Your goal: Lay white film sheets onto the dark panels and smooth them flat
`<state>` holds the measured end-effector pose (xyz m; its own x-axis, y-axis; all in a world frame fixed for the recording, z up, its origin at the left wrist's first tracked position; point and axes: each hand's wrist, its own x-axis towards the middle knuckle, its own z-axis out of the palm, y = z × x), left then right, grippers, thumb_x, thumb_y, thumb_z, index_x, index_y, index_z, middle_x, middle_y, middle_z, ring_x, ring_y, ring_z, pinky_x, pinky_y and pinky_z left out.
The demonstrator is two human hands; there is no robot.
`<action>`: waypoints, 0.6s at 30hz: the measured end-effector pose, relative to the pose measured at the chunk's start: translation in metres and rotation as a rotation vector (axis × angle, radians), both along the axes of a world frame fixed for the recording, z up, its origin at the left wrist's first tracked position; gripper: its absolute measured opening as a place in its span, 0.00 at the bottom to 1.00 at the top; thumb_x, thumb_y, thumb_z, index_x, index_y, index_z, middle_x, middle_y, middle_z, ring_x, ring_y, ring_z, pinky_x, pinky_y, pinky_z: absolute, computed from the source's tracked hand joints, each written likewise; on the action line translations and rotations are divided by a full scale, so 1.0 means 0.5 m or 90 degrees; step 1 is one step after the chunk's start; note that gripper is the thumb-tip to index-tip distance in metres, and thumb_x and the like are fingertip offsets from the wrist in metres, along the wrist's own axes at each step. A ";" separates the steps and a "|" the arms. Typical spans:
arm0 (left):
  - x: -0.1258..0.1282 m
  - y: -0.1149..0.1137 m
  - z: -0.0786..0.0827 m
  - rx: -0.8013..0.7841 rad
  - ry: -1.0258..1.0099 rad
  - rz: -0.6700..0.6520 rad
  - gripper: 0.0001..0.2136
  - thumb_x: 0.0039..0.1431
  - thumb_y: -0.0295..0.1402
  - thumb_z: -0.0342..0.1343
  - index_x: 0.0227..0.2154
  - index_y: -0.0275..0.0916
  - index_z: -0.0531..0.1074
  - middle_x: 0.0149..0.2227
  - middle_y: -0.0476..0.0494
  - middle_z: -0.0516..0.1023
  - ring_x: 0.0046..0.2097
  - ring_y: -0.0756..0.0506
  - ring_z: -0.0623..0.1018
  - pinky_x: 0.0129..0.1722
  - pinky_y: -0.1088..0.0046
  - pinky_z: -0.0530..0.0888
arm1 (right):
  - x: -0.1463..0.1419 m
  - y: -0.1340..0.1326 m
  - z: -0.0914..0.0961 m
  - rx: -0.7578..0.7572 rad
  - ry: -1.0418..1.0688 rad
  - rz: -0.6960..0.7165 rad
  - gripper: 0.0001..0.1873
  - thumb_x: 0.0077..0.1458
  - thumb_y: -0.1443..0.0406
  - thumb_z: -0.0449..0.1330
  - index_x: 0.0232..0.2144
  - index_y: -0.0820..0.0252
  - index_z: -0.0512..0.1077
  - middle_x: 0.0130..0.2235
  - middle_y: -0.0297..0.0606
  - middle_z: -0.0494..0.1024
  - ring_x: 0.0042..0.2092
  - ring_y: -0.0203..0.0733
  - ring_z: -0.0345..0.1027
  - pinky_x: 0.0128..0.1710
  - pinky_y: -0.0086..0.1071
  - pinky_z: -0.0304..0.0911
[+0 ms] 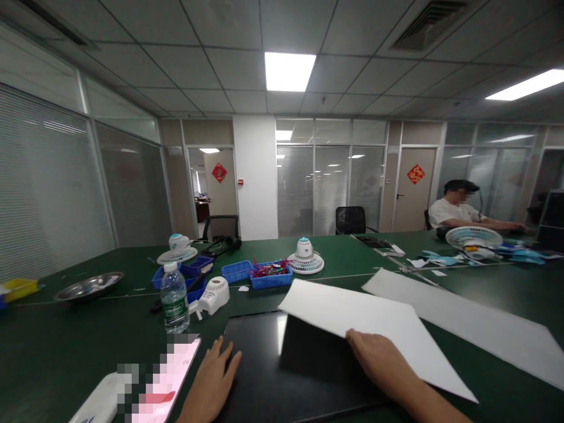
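A black flat panel (259, 364) lies on the green table (66, 346) right in front of me. My left hand (211, 382) rests flat on the panel's left edge, fingers stretched out. My right hand (379, 358) holds the near edge of a large white sheet (365, 317), lifted at an angle over the panel's right part; the fingertips are tucked under the sheet. A phone with a pink screen (165, 382) lies just left of my left hand.
A water bottle (174, 296), a white fan housing (214, 294), blue trays (259, 273), small white fans (305, 258) and a metal dish (90, 286) stand further back. A second white sheet (467, 317) lies to the right. Another person (458, 211) sits at the far right.
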<state>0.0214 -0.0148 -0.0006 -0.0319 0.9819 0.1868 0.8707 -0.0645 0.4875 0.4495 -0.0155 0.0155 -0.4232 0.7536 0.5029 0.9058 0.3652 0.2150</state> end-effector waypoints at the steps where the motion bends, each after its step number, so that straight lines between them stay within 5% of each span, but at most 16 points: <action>1: -0.003 0.002 0.000 -0.005 -0.021 -0.003 0.32 0.65 0.49 0.41 0.61 0.29 0.68 0.68 0.29 0.62 0.70 0.35 0.56 0.69 0.49 0.53 | -0.043 -0.019 -0.010 -0.008 -0.016 0.078 0.09 0.60 0.72 0.52 0.37 0.55 0.70 0.30 0.34 0.80 0.31 0.41 0.74 0.34 0.32 0.63; 3: -0.008 0.003 0.001 -0.010 -0.044 -0.012 0.31 0.67 0.47 0.35 0.62 0.32 0.66 0.67 0.35 0.64 0.70 0.39 0.58 0.69 0.53 0.54 | -0.115 -0.053 -0.029 -0.003 -0.028 0.215 0.04 0.61 0.66 0.56 0.33 0.55 0.69 0.31 0.33 0.81 0.31 0.42 0.75 0.34 0.32 0.65; 5: -0.012 0.003 0.001 -0.017 -0.047 -0.027 0.31 0.67 0.48 0.36 0.64 0.34 0.64 0.68 0.37 0.62 0.70 0.40 0.58 0.69 0.53 0.53 | -0.156 -0.075 -0.040 0.009 -0.002 0.316 0.09 0.63 0.58 0.57 0.33 0.54 0.70 0.36 0.33 0.83 0.34 0.42 0.77 0.34 0.31 0.66; 9: -0.008 -0.002 0.001 -0.037 0.061 -0.084 0.31 0.60 0.47 0.52 0.64 0.37 0.65 0.70 0.34 0.52 0.71 0.35 0.51 0.69 0.47 0.49 | -0.110 -0.046 -0.026 -0.050 0.071 0.363 0.19 0.65 0.50 0.53 0.52 0.49 0.71 0.53 0.35 0.80 0.49 0.44 0.76 0.45 0.33 0.70; 14: -0.001 -0.001 0.004 -0.052 0.142 -0.109 0.28 0.62 0.38 0.51 0.66 0.43 0.62 0.72 0.38 0.48 0.72 0.35 0.47 0.69 0.48 0.49 | 0.158 0.095 -0.013 0.002 0.163 -0.058 0.25 0.65 0.56 0.50 0.60 0.57 0.68 0.63 0.47 0.69 0.65 0.52 0.60 0.64 0.49 0.56; 16: -0.004 0.004 0.002 -0.048 0.150 -0.120 0.27 0.63 0.37 0.48 0.66 0.43 0.61 0.72 0.40 0.48 0.72 0.36 0.47 0.69 0.48 0.49 | 0.276 0.129 -0.027 -0.051 0.158 -0.327 0.32 0.62 0.54 0.51 0.65 0.60 0.62 0.69 0.48 0.58 0.70 0.56 0.48 0.65 0.53 0.51; 18: -0.008 0.010 -0.003 -0.041 0.147 -0.124 0.26 0.65 0.38 0.47 0.65 0.43 0.62 0.72 0.41 0.50 0.72 0.36 0.49 0.69 0.48 0.49 | 0.363 0.138 -0.043 -0.089 0.181 -0.447 0.37 0.61 0.49 0.51 0.64 0.67 0.63 0.67 0.59 0.60 0.66 0.69 0.53 0.58 0.65 0.55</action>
